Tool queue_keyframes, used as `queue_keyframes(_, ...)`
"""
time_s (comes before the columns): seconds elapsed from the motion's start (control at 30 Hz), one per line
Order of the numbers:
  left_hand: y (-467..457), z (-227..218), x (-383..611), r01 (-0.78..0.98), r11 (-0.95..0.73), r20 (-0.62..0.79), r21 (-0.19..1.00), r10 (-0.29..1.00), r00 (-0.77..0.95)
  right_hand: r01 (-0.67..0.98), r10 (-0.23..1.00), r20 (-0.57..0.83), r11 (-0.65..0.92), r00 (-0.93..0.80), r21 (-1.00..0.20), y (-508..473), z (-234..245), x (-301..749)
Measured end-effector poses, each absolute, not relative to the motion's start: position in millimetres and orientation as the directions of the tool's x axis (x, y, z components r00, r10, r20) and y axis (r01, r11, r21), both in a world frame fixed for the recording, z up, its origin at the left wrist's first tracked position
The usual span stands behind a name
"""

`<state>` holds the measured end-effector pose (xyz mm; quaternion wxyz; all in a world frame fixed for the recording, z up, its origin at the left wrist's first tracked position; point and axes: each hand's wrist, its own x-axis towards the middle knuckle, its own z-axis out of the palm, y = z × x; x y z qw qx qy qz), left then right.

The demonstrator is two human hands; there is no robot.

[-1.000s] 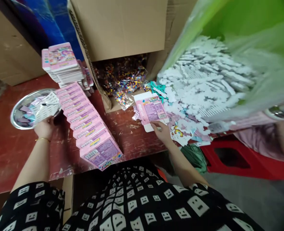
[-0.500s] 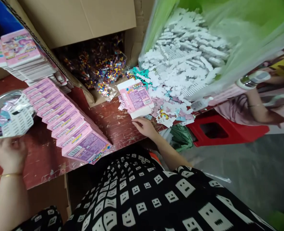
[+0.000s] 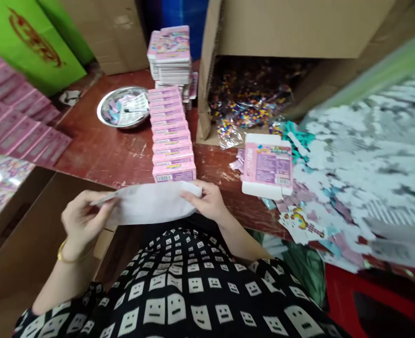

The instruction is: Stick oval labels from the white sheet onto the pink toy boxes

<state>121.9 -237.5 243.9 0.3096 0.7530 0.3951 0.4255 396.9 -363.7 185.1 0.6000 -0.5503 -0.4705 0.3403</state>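
Note:
A blurred white sheet of paper (image 3: 147, 202) is stretched between my hands at the table's front edge. My left hand (image 3: 86, 213) pinches its left end between thumb and fingers. The right end is gripped by my right hand (image 3: 205, 199), thumb on top. Just beyond the sheet stands a row of pink boxes (image 3: 172, 136), the nearest partly covered by it. To the right, a flattish pink carton (image 3: 267, 164) with white open flaps lies on the table. A metal bowl (image 3: 103, 112) holding small packets and a printed sheet stands behind my left hand.
A stack of flat cartons (image 3: 172, 51) rises behind the row. A cardboard box (image 3: 203, 94) holds bags of colourful beads (image 3: 242, 117). White pieces (image 3: 355, 141) pile up at right. Stacked pink boxes (image 3: 13, 112) and a large open carton (image 3: 27, 234) are at left.
My view has swung left. My hands, apart before at the bowl and the pink carton, have come together and now hold the white sheet between them.

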Motion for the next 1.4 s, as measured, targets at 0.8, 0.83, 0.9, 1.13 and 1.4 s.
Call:
queue_keyframes(0.8, -260.1, 185.4, 181.3, -0.564, 0.377, -0.234, 0.735, 0.921, 0.310, 0.307, 0.748, 0.441, 0.325, 0.496, -0.895, -343.5, 171.8, 394.7)
queue_keyframes(0.83, -271.1, 181.5, 191.3, -0.558, 0.402, -0.248, 0.726, 0.910, 0.333, 0.339, 0.763, 0.458, 0.327, 0.455, -0.882, -342.0, 171.9, 385.2)
queue_keyframes(0.9, -285.6, 177.4, 209.6, -0.543, 0.410, -0.293, 0.733, 0.911, 0.292, 0.370, 0.793, 0.490, 0.360, 0.363, -0.857, -340.6, 170.1, 371.3)
queue_keyframes(1.13, -275.5, 186.1, 230.8, -0.580, 0.220, -0.255, 0.785, 0.967, 0.021, 0.013, 0.933, 0.220, 0.226, 0.284, -0.974, -346.8, 161.6, 377.7)
queue_keyframes(1.4, -275.4, 183.0, 237.1, -0.546, 0.193, -0.228, 0.815, 0.974, 0.004, 0.239, 0.920, 0.162, 0.077, 0.357, -0.968, -337.2, 171.0, 372.8)
